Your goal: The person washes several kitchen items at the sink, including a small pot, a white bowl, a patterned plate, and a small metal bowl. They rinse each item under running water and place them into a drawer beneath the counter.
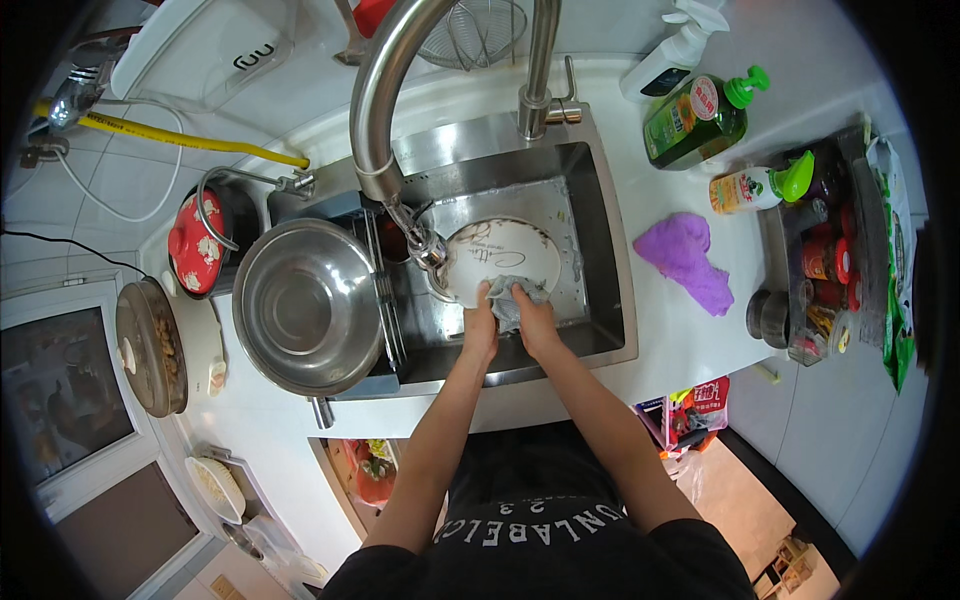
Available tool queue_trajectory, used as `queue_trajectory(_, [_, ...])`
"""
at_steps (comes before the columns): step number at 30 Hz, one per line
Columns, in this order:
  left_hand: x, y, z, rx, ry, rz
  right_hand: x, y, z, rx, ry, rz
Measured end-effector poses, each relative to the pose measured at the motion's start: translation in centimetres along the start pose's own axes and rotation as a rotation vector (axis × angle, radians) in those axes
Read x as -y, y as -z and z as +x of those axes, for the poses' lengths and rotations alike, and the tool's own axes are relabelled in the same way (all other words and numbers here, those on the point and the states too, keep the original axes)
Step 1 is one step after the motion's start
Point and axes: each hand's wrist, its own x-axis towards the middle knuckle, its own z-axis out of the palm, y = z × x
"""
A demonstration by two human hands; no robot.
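A white round plate (501,251) with dark printed lettering and a patterned rim is held over the basin of the stainless steel sink (600,247). My left hand (480,326) grips its near edge, thumb on top and the other fingers mostly hidden. In my right hand (535,319) is a grey cloth (510,296), bunched against the plate's near side. The cloth also reaches close to my left thumb. Just beyond the plate's left side hangs the faucet's spray head (427,251). Another dish rim shows partly beneath the plate.
Left of the basin, a large steel bowl (304,307) rests beside a metal rack (384,292). A purple cloth (686,259) lies on the right counter, near a green pump bottle (697,120) and a white spray bottle (671,56). The curved faucet neck (375,97) arches overhead.
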Motion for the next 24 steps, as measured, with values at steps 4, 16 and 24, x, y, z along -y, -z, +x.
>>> queue_trajectory(4, [-2.8,2.0,-0.5,0.234,0.403,0.222,1.5,1.7,1.3,-0.126,0.118,-0.355])
queue_trajectory(16, [-5.0,3.7,-0.1,0.027,0.407,-0.438,7.5,3.4,0.0,0.501,1.413,-0.988])
queue_trajectory(24, [-8.1,2.8,-0.2,-0.195,-0.078,-0.125,5.6,3.8,1.9,0.138,0.481,-0.644])
